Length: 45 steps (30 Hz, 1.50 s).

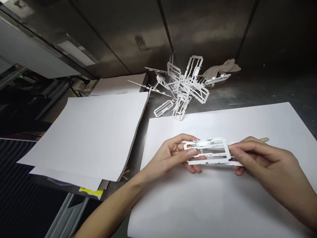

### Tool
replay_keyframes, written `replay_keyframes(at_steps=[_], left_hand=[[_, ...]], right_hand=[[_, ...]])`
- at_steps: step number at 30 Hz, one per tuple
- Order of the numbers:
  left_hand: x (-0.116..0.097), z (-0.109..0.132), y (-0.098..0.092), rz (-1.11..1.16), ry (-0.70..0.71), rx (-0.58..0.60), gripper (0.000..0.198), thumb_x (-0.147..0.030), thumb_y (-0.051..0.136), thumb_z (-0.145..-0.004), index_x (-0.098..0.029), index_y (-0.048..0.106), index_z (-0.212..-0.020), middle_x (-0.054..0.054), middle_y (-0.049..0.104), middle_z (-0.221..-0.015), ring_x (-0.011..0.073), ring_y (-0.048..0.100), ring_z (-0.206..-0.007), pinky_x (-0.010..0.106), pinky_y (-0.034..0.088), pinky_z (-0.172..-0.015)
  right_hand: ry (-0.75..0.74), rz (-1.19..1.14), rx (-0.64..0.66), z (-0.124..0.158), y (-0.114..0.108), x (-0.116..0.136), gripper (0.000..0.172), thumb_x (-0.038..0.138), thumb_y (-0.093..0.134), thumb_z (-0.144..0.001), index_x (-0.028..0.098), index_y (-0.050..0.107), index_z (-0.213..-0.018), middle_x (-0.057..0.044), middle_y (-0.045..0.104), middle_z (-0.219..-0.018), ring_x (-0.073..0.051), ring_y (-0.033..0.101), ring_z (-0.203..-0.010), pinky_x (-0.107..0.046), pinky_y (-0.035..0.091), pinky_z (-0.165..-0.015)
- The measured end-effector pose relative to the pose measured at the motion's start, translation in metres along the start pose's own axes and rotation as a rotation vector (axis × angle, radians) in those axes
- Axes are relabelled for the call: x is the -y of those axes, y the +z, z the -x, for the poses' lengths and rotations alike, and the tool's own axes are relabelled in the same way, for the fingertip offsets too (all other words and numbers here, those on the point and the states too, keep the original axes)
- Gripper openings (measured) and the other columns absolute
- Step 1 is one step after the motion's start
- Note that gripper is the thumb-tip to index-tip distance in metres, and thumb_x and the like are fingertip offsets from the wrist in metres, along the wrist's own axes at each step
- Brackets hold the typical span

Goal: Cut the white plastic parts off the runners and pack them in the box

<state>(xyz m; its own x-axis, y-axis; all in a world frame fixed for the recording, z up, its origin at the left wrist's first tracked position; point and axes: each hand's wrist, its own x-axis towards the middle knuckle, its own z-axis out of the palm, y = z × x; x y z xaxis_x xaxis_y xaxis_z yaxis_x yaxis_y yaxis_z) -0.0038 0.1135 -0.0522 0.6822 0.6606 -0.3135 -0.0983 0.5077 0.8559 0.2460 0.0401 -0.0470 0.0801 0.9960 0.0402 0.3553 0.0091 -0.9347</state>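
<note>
A white plastic frame [212, 161] with long rectangular openings is held up above the white paper [198, 201]. My left hand [177, 153] grips its left end, thumb in front and fingers behind. At the other end, my right hand [257, 157] pinches white plastic between thumb and fingers. Another white strip shows behind the frame and runs into the right hand; whether it is a second frame I cannot tell. A thin beige tip [264, 139] sticks out past the right hand, its other end hidden.
Behind the paper lies a tangled heap of similar white plastic frames [182, 87]. A crumpled white glove [221, 68] is beside it on the dark metal table [269, 86]. To the left stands a stack of white sheets [89, 132]. A metal wall [198, 26] closes off the back.
</note>
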Motion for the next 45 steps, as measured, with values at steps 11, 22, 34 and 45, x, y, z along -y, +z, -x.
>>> replay_keyframes(at_steps=[11,22,34,45], left_hand=[[0.005,0.007,-0.006,-0.772,0.835,-0.392,0.028,-0.006,0.068,-0.094,-0.024,0.079,-0.111,0.006,0.081,-0.115,0.0232,0.077,-0.107,0.039,0.067,-0.093],[0.006,0.008,-0.013,-1.025,1.125,-0.379,0.05,0.002,0.069,-0.09,-0.034,0.076,-0.124,0.004,0.07,-0.14,0.0276,0.069,-0.126,0.047,0.061,-0.107],[-0.004,0.007,0.002,-0.268,0.101,-0.338,0.04,-0.033,0.088,-0.082,-0.027,0.079,-0.12,-0.001,0.08,-0.072,0.0089,0.072,-0.062,0.011,0.06,-0.068],[0.0,0.003,0.008,-0.052,-0.029,-0.26,0.039,-0.028,0.089,-0.081,-0.027,0.08,-0.118,0.004,0.083,-0.099,0.0115,0.074,-0.071,0.016,0.062,-0.063]], right_hand=[[-0.307,0.179,-0.156,0.007,-0.014,-0.005,0.021,0.022,0.07,-0.097,0.038,0.077,-0.109,-0.002,0.073,-0.11,-0.027,0.073,-0.101,-0.046,0.067,-0.09],[-0.574,0.127,-0.055,0.006,-0.016,-0.003,0.049,-0.005,0.071,-0.086,0.034,0.079,-0.115,-0.002,0.069,-0.123,-0.027,0.07,-0.122,-0.045,0.063,-0.107],[0.179,-0.367,0.036,-0.001,-0.011,0.01,0.021,0.03,0.081,-0.09,0.028,0.077,-0.11,0.001,0.075,-0.081,-0.011,0.074,-0.065,-0.016,0.066,-0.06],[0.354,-0.365,0.146,-0.007,-0.006,0.008,0.038,0.047,0.081,-0.088,0.026,0.076,-0.119,-0.001,0.075,-0.083,-0.013,0.074,-0.07,-0.021,0.067,-0.071]])
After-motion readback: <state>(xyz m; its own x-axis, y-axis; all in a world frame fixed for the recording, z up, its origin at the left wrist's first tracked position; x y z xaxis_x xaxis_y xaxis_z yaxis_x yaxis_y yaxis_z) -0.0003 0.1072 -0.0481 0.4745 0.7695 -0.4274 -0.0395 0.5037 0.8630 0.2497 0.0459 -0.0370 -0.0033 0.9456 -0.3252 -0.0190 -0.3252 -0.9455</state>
